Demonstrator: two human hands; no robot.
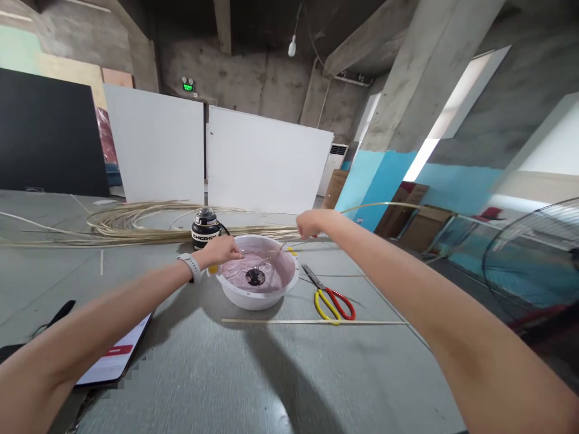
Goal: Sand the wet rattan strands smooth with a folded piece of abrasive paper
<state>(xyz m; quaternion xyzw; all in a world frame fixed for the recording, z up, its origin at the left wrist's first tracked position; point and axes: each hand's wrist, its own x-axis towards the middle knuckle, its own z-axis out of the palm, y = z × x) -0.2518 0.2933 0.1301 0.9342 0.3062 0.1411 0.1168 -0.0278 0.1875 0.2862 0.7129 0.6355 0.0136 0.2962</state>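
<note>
Over the left rim of a white basin (253,301), my left hand (222,249) pinches a thin pale strip, apparently bamboo or cane. My right hand (311,223) is closed on the same strip, above and beyond the basin's right side. From there the bamboo strip (384,204) arches away to the right behind my forearm. The basin holds pinkish-looking liquid, and a dark round patch (256,276) shows in it. My right fingers are partly hidden by the back of the hand.
Scissors (326,293) with yellow and red handles lie right of the basin, near a straight strip (289,322). Behind stand a black bottle (205,228) and a large coil of strips (122,222). A tablet (118,355) lies under my left forearm; a fan (534,259) stands right.
</note>
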